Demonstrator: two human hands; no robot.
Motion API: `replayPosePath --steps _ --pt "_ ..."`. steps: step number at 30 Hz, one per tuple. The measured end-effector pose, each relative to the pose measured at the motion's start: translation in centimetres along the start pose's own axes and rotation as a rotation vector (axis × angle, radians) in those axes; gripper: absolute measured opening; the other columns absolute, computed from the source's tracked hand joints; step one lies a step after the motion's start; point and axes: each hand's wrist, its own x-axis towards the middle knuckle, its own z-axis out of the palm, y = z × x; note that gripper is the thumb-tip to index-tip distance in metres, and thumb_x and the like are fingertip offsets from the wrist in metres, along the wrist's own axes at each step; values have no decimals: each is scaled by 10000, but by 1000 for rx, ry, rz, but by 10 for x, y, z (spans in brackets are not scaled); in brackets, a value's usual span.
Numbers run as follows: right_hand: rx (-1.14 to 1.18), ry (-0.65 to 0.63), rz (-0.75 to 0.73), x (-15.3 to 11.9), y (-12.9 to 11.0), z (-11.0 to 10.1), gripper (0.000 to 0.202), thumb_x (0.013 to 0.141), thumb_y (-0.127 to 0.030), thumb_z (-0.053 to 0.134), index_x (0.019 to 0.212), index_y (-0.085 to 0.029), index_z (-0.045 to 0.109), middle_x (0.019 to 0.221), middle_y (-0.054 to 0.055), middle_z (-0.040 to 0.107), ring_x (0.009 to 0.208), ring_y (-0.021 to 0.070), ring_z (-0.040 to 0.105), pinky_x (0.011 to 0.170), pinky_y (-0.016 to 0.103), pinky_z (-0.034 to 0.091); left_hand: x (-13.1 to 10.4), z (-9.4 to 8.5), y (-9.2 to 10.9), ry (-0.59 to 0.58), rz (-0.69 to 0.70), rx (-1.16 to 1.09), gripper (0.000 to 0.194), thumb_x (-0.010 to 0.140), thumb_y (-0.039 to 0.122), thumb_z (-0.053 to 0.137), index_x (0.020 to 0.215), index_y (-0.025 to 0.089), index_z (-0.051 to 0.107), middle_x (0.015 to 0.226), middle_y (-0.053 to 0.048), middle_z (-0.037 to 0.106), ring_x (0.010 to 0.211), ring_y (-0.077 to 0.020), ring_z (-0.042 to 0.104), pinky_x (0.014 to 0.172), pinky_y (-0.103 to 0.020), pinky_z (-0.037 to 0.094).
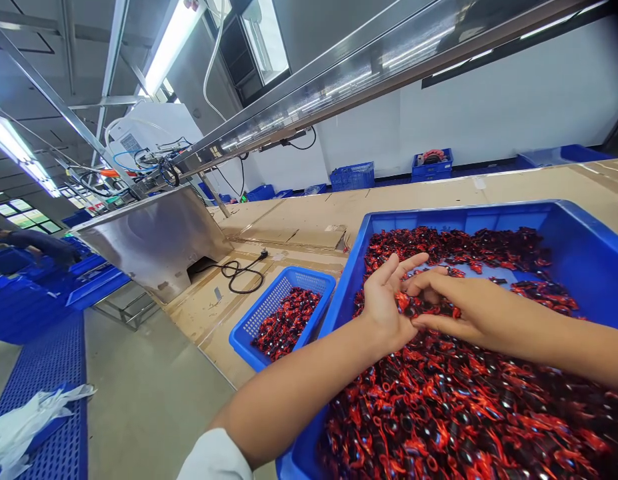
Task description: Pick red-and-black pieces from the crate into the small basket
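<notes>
My left hand (385,303) is palm up, cupped around a small handful of glossy red and black plastic parts (411,307), with its fingers pointing away from me. Over that palm, my right hand (463,303) curls its fingers and thumb around the same parts; its fingertips are partly hidden. Both hands are above a large blue tub (601,250), heaped with many more loose red and black parts (439,413). Some of these parts have ring-shaped ends. Across the far side of the tub, a strip of its bottom shows between piles.
Left of the tub stands a smaller blue perforated basket (249,327) holding similar parts. A black power cord (239,273) lies on the cardboard-covered table (293,227), near a metal machine housing (159,233). A metal rail (309,100) slants overhead. Another person (39,247) bends at the far left.
</notes>
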Motion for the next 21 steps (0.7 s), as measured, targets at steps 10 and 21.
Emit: replayPosePath --steps 10,21 --pt "68 -42 96 -3 -2 9 230 1036 -466 714 1095 -265 620 811 29 761 657 251 733 584 342 463 4 1 2 63 -115 52 390 1001 455 564 1053 143 790 866 -111 748 705 -223 619 745 -314 477" --pt "42 -12 100 -2 -3 2 295 1039 -500 728 1206 -256 732 785 15 773 582 215 707 550 323 454 7 1 13 52 -173 -30 382 876 310 531 1088 105 774 840 -128 713 712 -235 632 714 -335 507"
